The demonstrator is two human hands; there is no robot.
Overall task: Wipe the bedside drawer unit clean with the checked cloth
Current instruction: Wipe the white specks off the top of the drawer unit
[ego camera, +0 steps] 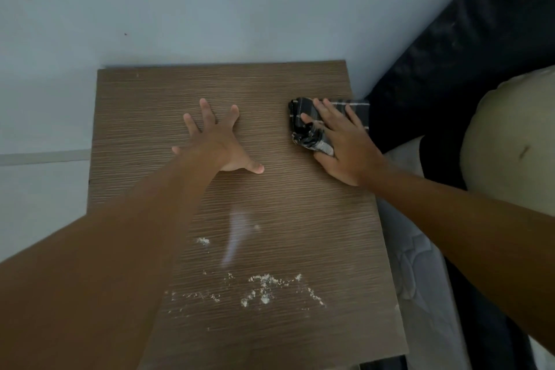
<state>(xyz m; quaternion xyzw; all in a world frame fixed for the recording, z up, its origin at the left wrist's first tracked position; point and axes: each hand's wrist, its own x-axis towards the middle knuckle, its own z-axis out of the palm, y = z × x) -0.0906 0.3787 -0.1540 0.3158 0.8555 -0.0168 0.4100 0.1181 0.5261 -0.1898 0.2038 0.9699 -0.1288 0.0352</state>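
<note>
The brown wood-grain top of the bedside drawer unit [156,99] fills the middle of the head view. My left hand [219,141] lies flat on it near the centre, fingers spread, holding nothing. My right hand [342,144] presses down on the bunched dark checked cloth [303,129] at the top's right edge, toward the back. White crumbs and powder [264,288] are scattered across the front part of the top, with a pale smear [237,231] just behind them.
A pale wall [210,9] stands behind and left of the unit. A dark headboard [465,69], a cream pillow [516,141] and a quilted mattress edge [420,264] lie close along the right side.
</note>
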